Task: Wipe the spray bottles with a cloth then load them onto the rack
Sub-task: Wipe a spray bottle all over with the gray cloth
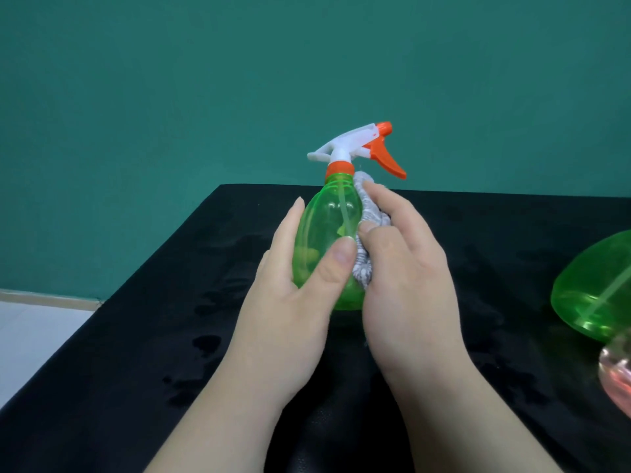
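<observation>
A clear green spray bottle [329,220] with a white head and orange trigger stands upright near the middle of the black table [136,336]. My left hand [290,295] grips its body, thumb across the front and fingers round the left side. My right hand [406,268] holds a bunched grey-and-white cloth [370,216] and presses it against the bottle's right side. No rack shows in this view.
At the right edge lies a second green bottle [594,288], cut off by the frame, with a pink bottle [616,377] just below it. Damp marks spot the table top. A teal wall stands behind, and pale floor shows at the left.
</observation>
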